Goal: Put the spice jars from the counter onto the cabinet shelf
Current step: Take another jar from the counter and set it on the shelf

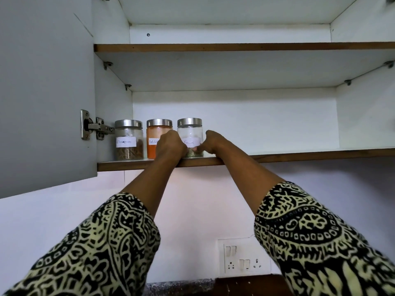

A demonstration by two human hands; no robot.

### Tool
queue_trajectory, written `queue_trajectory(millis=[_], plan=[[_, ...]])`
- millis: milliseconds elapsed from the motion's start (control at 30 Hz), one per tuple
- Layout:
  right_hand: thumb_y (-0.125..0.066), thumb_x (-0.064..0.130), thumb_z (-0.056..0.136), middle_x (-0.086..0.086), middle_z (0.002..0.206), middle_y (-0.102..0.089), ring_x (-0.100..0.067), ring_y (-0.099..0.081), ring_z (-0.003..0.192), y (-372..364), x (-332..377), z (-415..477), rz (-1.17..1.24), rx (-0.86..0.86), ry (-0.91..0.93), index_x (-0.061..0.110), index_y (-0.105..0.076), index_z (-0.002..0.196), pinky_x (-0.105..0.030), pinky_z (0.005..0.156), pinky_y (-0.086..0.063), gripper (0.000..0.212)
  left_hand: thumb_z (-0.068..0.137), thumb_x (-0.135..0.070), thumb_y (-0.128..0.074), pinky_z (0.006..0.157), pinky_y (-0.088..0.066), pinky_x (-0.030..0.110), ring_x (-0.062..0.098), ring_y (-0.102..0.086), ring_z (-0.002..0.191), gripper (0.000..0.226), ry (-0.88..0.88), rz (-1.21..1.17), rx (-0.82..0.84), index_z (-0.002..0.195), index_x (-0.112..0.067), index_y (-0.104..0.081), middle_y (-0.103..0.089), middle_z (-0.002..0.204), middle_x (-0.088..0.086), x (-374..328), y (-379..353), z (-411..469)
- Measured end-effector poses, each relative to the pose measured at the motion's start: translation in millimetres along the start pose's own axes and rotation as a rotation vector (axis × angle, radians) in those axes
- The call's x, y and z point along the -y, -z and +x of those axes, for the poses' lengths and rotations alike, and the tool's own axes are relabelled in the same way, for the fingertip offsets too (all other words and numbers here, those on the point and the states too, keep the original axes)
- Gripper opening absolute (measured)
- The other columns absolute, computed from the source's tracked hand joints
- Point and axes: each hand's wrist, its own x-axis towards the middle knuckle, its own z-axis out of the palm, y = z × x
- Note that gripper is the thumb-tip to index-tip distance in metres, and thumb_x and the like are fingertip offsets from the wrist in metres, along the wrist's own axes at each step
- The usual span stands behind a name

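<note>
Three glass spice jars with steel lids stand in a row at the left of the lower cabinet shelf (299, 155). Leftmost is the cinnamon jar (128, 139), then the red chilli jar (155, 137) with orange powder, then the fennel jar (190, 135), nearly empty with a little green seed at the bottom. My left hand (170, 145) wraps the fennel jar's left side and partly covers the chilli jar's label. My right hand (210, 143) grips the fennel jar's right side low down. The jar rests upright on the shelf.
The grey cabinet door (44, 92) hangs open at the left on a steel hinge (96, 126). An upper shelf (235, 47) runs above. The lower shelf has bare board to the right of the jars. A switch and socket plate (243, 256) sits on the wall below.
</note>
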Motion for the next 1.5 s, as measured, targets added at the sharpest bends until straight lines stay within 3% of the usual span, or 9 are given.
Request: queue_trajectory(millis=[67, 200, 400, 567, 833, 900, 1167, 1333, 1500], plan=[[-0.071, 0.021, 0.082, -0.012, 0.114, -0.053, -0.025, -0.051, 0.103, 1, -2, -9, 0.035, -0.094, 0.034, 0.011, -0.052, 0.098, -0.024, 0.07, -0.041, 0.027, 0.082, -0.011, -0.068, 0.074, -0.045, 0.031, 0.03, -0.061, 0.099, 0.032, -0.03, -0.032, -0.025, 0.111, -0.001, -0.062, -0.066, 0.11, 0.016, -1, 4, -11], [-0.072, 0.02, 0.08, -0.008, 0.13, -0.057, -0.022, -0.054, 0.118, -1, -12, -47, 0.147, -0.202, 0.152, 0.008, -0.042, 0.137, -0.026, 0.095, -0.041, 0.065, 0.083, -0.014, -0.068, 0.091, -0.05, 0.029, 0.019, -0.064, 0.105, 0.043, -0.198, -0.252, -0.092, 0.126, -0.009, -0.059, -0.068, 0.118, 0.006, 2, 6, -51], [-0.072, 0.015, 0.08, -0.002, 0.112, -0.068, -0.012, -0.064, 0.098, -23, -54, -148, 0.315, -0.266, 0.21, 0.013, -0.059, 0.122, -0.022, 0.088, -0.05, 0.045, 0.086, -0.018, -0.065, 0.084, -0.051, 0.015, 0.005, -0.067, 0.092, 0.027, -0.274, -0.531, -0.082, 0.113, -0.016, -0.067, -0.071, 0.104, -0.005, 24, -9, -146], [-0.069, 0.024, 0.083, 0.011, 0.1, -0.068, -0.002, -0.065, 0.088, -56, -111, -232, 0.272, -0.098, 0.049, 0.026, -0.063, 0.111, -0.007, 0.073, -0.046, 0.029, 0.087, -0.021, -0.066, 0.081, -0.048, 0.007, -0.002, -0.066, 0.09, 0.021, -0.149, -0.607, 0.146, 0.108, -0.023, -0.069, -0.07, 0.1, -0.012, 65, -58, -239], [-0.068, 0.008, 0.081, 0.001, 0.101, -0.069, -0.007, -0.064, 0.089, -129, -220, -348, 0.204, 0.299, -0.379, 0.018, -0.064, 0.107, -0.02, 0.081, -0.051, 0.028, 0.085, -0.021, -0.069, 0.087, -0.05, 0.013, 0.005, -0.064, 0.099, 0.034, 0.041, -0.523, 0.736, 0.118, -0.02, -0.065, -0.068, 0.108, -0.007, 130, -143, -373], [-0.066, 0.007, 0.081, 0.003, 0.103, -0.069, -0.009, -0.064, 0.092, -149, -239, -373, 0.126, 0.387, -0.456, 0.017, -0.063, 0.111, -0.023, 0.084, -0.052, 0.032, 0.085, -0.026, -0.068, 0.084, -0.046, 0.008, 0.005, -0.061, 0.103, 0.041, 0.041, -0.432, 0.855, 0.125, -0.022, -0.06, -0.065, 0.111, -0.008, 140, -155, -394], [-0.067, 0.015, 0.078, -0.004, 0.119, -0.06, -0.022, -0.059, 0.107, -209, -280, -451, -0.054, 0.5, -0.702, 0.016, -0.049, 0.121, -0.04, 0.091, -0.049, 0.047, 0.072, -0.036, -0.078, 0.112, -0.031, 0.03, 0.017, -0.034, 0.138, 0.101, 0.08, -0.243, 1.231, 0.151, -0.017, -0.017, -0.031, 0.153, 0.002, 177, -194, -487], [-0.07, 0.015, 0.074, -0.008, 0.131, -0.054, -0.028, -0.053, 0.119, -228, -286, -470, -0.068, 0.514, -0.775, 0.015, -0.036, 0.132, -0.036, 0.093, -0.044, 0.067, 0.064, -0.027, -0.084, 0.111, -0.026, 0.027, 0.017, -0.029, 0.14, 0.111, 0.192, -0.27, 1.211, 0.151, -0.016, -0.015, -0.029, 0.154, 0.003, 191, -211, -518], [-0.074, 0.02, 0.071, -0.009, 0.127, -0.058, -0.029, -0.056, 0.116, -238, -283, -474, 0.041, 0.432, -0.82, 0.018, -0.034, 0.135, -0.038, 0.093, -0.047, 0.075, 0.062, -0.022, -0.086, 0.092, -0.037, 0.013, 0.006, -0.051, 0.117, 0.083, 0.211, -0.399, 1.055, 0.135, -0.023, -0.046, -0.057, 0.131, -0.006, 194, -216, -526]])
